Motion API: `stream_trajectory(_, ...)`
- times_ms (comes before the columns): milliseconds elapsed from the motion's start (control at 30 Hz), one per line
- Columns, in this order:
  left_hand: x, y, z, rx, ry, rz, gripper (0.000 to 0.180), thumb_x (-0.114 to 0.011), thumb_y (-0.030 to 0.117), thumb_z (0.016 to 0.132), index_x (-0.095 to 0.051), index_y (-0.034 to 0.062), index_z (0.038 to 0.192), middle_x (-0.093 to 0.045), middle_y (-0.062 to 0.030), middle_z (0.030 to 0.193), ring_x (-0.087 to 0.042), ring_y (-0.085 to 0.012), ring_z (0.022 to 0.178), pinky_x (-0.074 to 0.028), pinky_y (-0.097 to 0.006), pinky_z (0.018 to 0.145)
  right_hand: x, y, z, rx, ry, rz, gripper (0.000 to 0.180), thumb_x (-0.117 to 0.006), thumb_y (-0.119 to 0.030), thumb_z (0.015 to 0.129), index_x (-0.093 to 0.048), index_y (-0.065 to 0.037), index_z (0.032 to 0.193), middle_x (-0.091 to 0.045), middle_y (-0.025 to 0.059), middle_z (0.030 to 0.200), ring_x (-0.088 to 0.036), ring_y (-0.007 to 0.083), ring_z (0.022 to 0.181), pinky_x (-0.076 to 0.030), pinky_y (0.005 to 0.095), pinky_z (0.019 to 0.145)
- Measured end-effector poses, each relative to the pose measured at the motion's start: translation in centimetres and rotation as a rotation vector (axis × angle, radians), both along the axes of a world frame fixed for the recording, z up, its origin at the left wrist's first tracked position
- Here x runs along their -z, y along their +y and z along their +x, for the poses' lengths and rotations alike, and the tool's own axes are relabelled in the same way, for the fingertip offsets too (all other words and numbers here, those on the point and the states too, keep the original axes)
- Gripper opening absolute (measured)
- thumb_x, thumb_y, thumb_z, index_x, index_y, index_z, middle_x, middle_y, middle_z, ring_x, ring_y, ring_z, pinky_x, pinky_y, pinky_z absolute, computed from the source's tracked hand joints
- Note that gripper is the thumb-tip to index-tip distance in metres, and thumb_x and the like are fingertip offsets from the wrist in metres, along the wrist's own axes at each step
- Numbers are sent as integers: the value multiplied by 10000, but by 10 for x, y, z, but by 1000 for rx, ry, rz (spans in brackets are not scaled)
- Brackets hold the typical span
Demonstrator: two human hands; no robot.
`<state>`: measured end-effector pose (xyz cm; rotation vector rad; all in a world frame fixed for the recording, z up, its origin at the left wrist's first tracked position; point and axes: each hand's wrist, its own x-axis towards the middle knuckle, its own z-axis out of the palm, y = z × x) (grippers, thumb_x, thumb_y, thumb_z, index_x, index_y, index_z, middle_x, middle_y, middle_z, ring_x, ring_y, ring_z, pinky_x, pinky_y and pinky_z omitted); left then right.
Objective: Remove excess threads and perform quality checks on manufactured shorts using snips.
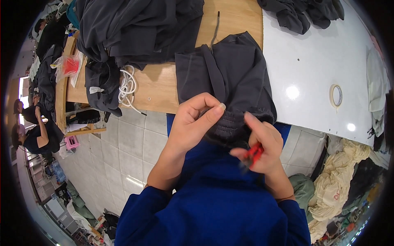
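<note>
Dark grey trousers (242, 69) lie over the table's front edge, their gathered elastic waistband (230, 123) hanging toward me with several rows of stitching across it. Just above the waistband's left part, my left hand (193, 121) is closed in a pinch of thumb and forefinger; whatever it pinches is too small to make out. My right hand (264, 143) is at the waistband's right side, gripping small red-handled thread snips (254, 152) in its palm. The snips' blades point down and left and are blurred. From the trousers' far side a dark drawstring (216, 30) runs out onto the wood.
A heap of dark grey garments (135, 28) covers the wooden table (160, 86) at far left, near a white coiled cord (127, 86). On the white tabletop (303, 82) at right sit a tape roll (336, 96) and more dark cloth (305, 14). People work at far left.
</note>
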<state>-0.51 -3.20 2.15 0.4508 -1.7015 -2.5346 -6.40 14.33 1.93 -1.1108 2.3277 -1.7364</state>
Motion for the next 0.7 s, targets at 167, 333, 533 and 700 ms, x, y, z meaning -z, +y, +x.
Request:
stream_trajectory(167,2,0,1,19,3,-16,74,-586,81,902,-570,19,865,-545,48,785,-463,2,736,-371,-158,665,9,7,-6,-379,183,-76,428,-819,-332,586,-678,-68,892,-450,-31,529,-433,132,435,-296,269,459)
stream_trajectory(333,-2,3,-2,1,-22,-41,76,-601,79,892,-578,18,854,-560,41,779,-474,-9,737,-385,-173,675,5,0,-8,-107,45,-37,499,-826,-334,567,-677,-92,977,-505,-28,554,-483,136,473,-328,254,488)
stream_trajectory(533,1,5,-1,5,-13,-84,82,-604,85,891,-581,17,852,-565,36,777,-480,-13,734,-391,-174,676,4,9,-7,-172,109,-100,366,-821,-244,590,-680,-105,898,-493,-17,542,-452,146,461,-302,277,477)
stream_trajectory(700,1,5,-2,39,-30,-48,86,-601,88,894,-581,15,856,-565,35,778,-481,-13,733,-393,-170,678,-1,1,-7,77,-9,-6,248,-807,-198,599,-650,-103,766,-484,-8,541,-435,161,456,-311,277,482)
